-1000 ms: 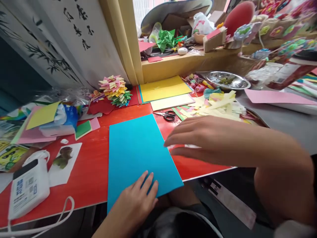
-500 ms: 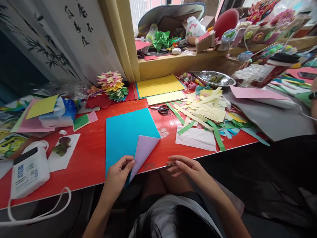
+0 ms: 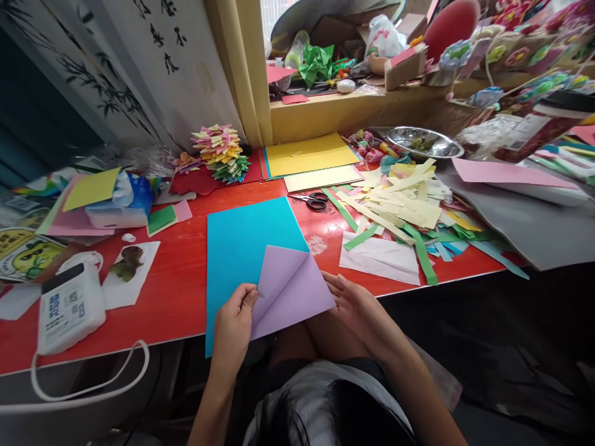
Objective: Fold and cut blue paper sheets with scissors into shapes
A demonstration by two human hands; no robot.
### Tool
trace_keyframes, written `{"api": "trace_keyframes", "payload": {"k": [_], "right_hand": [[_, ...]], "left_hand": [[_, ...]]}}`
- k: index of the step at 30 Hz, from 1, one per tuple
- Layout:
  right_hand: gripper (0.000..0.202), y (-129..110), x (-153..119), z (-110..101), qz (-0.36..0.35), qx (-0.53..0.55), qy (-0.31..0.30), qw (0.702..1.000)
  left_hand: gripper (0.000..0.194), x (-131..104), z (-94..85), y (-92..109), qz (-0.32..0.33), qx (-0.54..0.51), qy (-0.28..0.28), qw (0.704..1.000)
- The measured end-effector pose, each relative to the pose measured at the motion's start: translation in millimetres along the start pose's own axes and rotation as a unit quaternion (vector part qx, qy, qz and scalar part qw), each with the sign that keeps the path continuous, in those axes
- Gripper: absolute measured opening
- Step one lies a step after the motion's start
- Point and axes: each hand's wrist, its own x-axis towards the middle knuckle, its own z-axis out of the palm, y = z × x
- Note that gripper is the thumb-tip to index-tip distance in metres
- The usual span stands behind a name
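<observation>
Head view, held purple paper (image 3: 300, 297), bowl (image 3: 447, 148) with lumps (image 3: 424, 144)

Surface (image 3: 176, 297), red, glossy, pale front edge. White hanging (image 3: 199, 102), inked bamboo and characters, left; dark blue cloth (image 3: 28, 99) beside it. Window (image 3: 275, 21), upper middle, pale light; yellow sill (image 3: 320, 114) beneath, running right, cluttered.

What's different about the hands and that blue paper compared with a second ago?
The left hand, which lay on the blue sheet, now pinches its near right corner, folded back to the left. Purple paper has come into view there. The right hand has dropped from above the sheet's right edge to the purple paper's right corner. The scissors and paper strips stayed put.
</observation>
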Motion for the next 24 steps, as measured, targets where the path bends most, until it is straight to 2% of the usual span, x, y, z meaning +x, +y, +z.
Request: {"api": "trace_keyframes", "payload": {"k": [10,24], "right_hand": [[0.029,-3.7,2.6,-1.5,0.019,0.016,-0.010,1.000],[0.031,-5.1,3.1,-1.6,0.018,0.008,-0.026,0.999]], "left_hand": [[0.030,-1.6,0.1,1.2,0.005,0.009,0.013,1.000],[0.032,-5.5,0.0,6.6,0.019,0.040,-0.001,0.999]]}}
